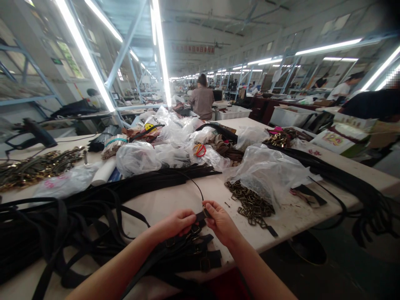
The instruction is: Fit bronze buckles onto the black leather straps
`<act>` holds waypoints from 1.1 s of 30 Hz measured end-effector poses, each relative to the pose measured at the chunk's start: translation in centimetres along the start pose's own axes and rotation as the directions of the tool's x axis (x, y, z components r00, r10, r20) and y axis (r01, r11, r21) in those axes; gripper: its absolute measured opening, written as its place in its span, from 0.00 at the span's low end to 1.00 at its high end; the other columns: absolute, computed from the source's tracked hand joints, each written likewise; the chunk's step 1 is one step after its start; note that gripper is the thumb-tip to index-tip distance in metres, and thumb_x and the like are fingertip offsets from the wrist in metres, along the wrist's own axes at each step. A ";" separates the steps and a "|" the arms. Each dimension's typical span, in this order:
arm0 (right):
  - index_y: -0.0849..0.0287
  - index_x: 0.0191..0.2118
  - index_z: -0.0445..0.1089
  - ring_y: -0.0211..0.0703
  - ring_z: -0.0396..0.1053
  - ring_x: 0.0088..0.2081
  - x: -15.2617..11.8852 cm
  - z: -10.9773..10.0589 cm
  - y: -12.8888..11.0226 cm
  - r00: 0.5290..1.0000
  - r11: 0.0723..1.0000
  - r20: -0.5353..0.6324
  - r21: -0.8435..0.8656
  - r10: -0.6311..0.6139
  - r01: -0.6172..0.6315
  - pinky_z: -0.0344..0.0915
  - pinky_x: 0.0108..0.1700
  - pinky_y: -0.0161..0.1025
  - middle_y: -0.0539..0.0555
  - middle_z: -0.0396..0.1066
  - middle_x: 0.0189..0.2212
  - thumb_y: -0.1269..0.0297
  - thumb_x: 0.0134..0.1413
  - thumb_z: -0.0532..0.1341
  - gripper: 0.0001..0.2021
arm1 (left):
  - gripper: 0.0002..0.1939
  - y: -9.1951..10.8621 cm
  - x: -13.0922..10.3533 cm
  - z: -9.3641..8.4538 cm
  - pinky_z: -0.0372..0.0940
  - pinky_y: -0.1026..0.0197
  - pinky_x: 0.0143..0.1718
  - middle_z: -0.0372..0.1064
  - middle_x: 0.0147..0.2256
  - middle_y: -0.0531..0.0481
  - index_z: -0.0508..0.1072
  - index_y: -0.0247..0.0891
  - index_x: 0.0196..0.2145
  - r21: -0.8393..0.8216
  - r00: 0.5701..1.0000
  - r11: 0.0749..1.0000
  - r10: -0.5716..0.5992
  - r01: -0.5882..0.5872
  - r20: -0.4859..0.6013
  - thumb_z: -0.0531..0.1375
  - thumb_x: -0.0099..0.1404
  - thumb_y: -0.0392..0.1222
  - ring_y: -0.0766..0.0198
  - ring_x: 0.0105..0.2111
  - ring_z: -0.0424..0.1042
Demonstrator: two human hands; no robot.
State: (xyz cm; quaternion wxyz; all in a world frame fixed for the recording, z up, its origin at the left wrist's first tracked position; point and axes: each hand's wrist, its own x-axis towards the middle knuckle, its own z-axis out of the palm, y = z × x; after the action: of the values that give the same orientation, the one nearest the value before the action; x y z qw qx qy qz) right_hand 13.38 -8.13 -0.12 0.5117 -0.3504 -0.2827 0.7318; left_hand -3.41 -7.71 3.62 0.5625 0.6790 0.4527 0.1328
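Near the table's front edge, my left hand (178,223) pinches a short stretch of black strap (201,216). Close beside it, my right hand (218,217) has its fingers closed on the strap's other end, where a small metal piece shows at the fingertips. Below both hands lie several black straps with metal buckles (205,263). A thin black cord rises from the right fingertips and curves back over the table. To the right sits a pile of bronze-coloured metal rings (250,202), partly under a clear plastic bag (265,171).
Long black straps (56,237) spread over the left side. Plastic bags (139,158), red-and-yellow scissors (199,150) and brown straps lie farther back on the table (337,177). Metal hardware (40,166) is heaped at the left. More straps hang off the right edge. Several people are in the background.
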 end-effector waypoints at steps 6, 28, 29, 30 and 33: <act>0.59 0.34 0.65 0.26 0.51 0.19 -0.1 -0.3 0.4 0.998 0.993 0.012 0.099 0.060 -0.061 0.47 0.19 0.27 0.44 0.57 0.21 0.60 0.36 0.66 0.16 | 0.14 -0.5 0.0 0.2 0.49 0.70 0.17 0.53 0.15 0.61 0.60 0.36 0.30 -0.081 0.997 0.996 0.041 -0.046 -0.066 0.46 0.62 0.50 0.73 0.15 0.51; 0.63 0.30 0.66 0.28 0.62 0.21 0.7 0.0 1.8 0.992 0.990 0.014 -0.060 0.128 -0.127 0.60 0.24 0.28 0.47 0.65 0.22 0.62 0.34 0.68 0.15 | 0.10 -0.2 0.2 0.3 0.59 0.64 0.38 0.65 0.34 0.49 0.71 0.38 0.33 0.448 0.856 0.854 0.423 -0.266 -0.297 0.51 0.60 0.42 0.65 0.35 0.65; 0.63 0.30 0.66 0.28 0.62 0.21 0.9 -0.1 1.9 0.994 0.991 -0.001 -0.074 0.111 -0.111 0.60 0.24 0.27 0.47 0.65 0.22 0.62 0.35 0.67 0.15 | 0.10 -0.2 0.2 0.3 0.59 0.64 0.39 0.65 0.34 0.48 0.70 0.37 0.31 0.427 0.842 0.858 0.438 -0.287 -0.315 0.51 0.60 0.42 0.65 0.35 0.64; 0.63 0.30 0.66 0.28 0.62 0.20 1.1 -0.1 2.1 0.995 0.991 -0.016 -0.089 0.096 -0.097 0.61 0.24 0.27 0.47 0.65 0.21 0.61 0.35 0.67 0.15 | 0.10 -0.1 0.2 0.4 0.59 0.64 0.38 0.65 0.34 0.49 0.70 0.37 0.30 0.396 0.839 0.869 0.435 -0.296 -0.328 0.51 0.60 0.43 0.65 0.35 0.64; 0.63 0.30 0.66 0.27 0.62 0.20 1.5 0.1 2.4 0.996 0.989 -0.041 -0.117 0.084 -0.088 0.62 0.25 0.28 0.46 0.64 0.21 0.62 0.35 0.67 0.14 | 0.12 -0.2 0.2 0.4 0.59 0.66 0.31 0.65 0.28 0.52 0.67 0.37 0.29 0.308 0.881 0.926 0.322 -0.217 -0.348 0.50 0.61 0.46 0.67 0.29 0.63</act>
State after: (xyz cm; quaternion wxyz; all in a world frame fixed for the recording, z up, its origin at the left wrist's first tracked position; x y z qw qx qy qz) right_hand 11.65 -7.43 -2.25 0.4631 -0.4051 -0.3011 0.7286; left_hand -3.12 -7.87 3.23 0.3422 0.7630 0.4697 0.2830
